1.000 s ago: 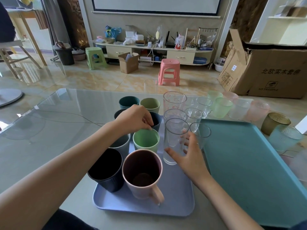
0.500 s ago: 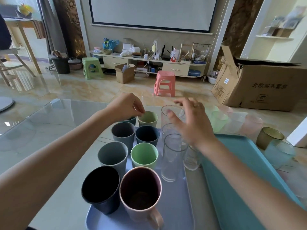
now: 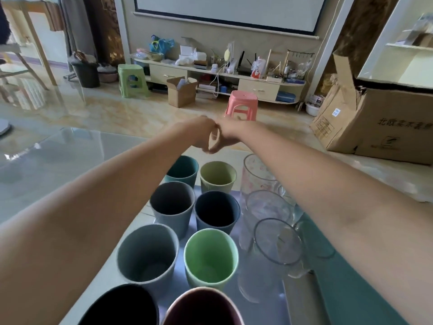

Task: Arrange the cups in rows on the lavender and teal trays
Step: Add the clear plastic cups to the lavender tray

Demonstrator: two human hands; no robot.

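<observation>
Two hands meet beyond cups: left hand (image 3: 203, 134) curled, right hand (image 3: 228, 137) curled; hold unclear.

You had soft daylight from the left; the glass table (image 3: 70, 165) showed glare, edges were bent, near cups blurred.

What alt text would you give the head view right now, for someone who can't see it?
Both hands, left hand and right hand, meet above the far end of a lavender tray, gripping each other and no cup. Coloured cups stand in two rows, from a teal cup to a light green cup, with clear glasses beside them.
</observation>
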